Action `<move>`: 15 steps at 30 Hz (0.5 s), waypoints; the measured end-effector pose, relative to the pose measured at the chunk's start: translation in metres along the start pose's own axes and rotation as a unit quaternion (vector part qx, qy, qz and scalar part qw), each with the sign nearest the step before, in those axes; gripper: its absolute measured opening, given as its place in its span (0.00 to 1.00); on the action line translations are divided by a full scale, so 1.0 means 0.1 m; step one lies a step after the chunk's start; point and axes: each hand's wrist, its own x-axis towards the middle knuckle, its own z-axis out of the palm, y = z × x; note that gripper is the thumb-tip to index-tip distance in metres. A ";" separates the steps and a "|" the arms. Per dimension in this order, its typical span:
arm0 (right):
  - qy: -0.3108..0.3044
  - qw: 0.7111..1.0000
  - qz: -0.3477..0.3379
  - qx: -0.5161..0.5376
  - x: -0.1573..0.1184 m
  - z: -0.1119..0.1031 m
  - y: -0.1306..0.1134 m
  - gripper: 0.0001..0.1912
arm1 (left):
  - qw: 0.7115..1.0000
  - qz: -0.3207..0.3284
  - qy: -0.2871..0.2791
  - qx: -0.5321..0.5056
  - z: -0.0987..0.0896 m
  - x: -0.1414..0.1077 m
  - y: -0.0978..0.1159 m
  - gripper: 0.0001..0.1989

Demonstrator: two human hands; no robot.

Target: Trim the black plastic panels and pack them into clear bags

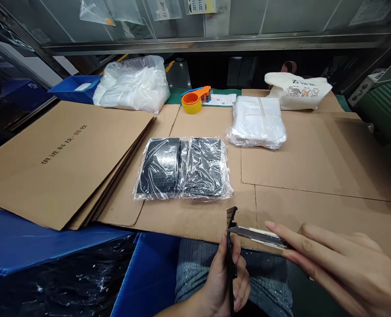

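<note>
My left hand (226,275) is closed round a thin black plastic part (230,255), held upright on edge near the front of the table. My right hand (334,259) grips a utility knife (264,237) with a pale body, pointing left. The knife's blade tip touches the black part's upper portion, just above my left fingers. Beyond my hands, bagged black plastic panels (184,169) lie on the cardboard in clear wrapping. The lower end of the held part runs out of the picture.
Flattened cardboard sheets (83,154) are stacked at left, above a blue bin (152,273). Further back are a tape dispenser (195,99), a bundle of clear bags (257,121), a white cloth pouch (299,92), a large plastic bag (132,83) and a blue tray (73,90).
</note>
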 end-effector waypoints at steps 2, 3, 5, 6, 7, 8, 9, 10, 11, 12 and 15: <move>-0.004 1.000 0.005 0.018 0.01 -0.02 -0.03 0.25 | 1.000 -0.010 0.018 0.004 -0.05 -0.02 -0.01 0.22; -0.005 0.999 0.006 0.033 0.01 -0.03 -0.04 0.25 | 0.999 -0.018 0.033 0.008 -0.07 -0.02 -0.02 0.23; -0.009 0.998 0.010 0.060 0.00 -0.03 -0.05 0.24 | 0.998 -0.034 0.059 0.017 -0.09 -0.03 -0.03 0.25; -0.010 0.998 0.018 0.064 -0.01 -0.02 -0.04 0.24 | 0.997 -0.037 0.064 0.018 -0.09 -0.03 -0.03 0.25; -0.013 0.998 0.025 0.062 -0.02 -0.01 -0.03 0.24 | 0.997 -0.036 0.062 0.014 -0.08 -0.03 -0.02 0.25; -0.011 0.998 0.026 0.056 -0.03 0.00 -0.01 0.24 | 0.998 -0.030 0.050 0.006 -0.05 -0.02 -0.02 0.24; -0.009 0.999 0.026 0.044 -0.04 0.01 0.01 0.25 | 0.999 -0.022 0.030 -0.005 -0.03 -0.01 -0.01 0.23; -0.006 0.999 0.025 0.029 -0.05 0.02 0.02 0.25 | 1.000 -0.012 0.007 -0.016 0.00 -0.01 0.00 0.22; -0.005 1.000 0.025 0.013 -0.05 0.02 0.03 0.26 | 1.000 -0.004 -0.015 -0.026 0.02 0.00 0.01 0.22; -0.005 1.000 0.023 0.000 -0.04 0.03 0.04 0.26 | 0.999 -0.001 -0.034 -0.032 0.04 0.01 0.01 0.22; -0.012 1.000 0.022 -0.015 -0.01 0.01 0.01 0.26 | 0.998 -0.004 -0.046 -0.041 0.03 0.01 0.02 0.22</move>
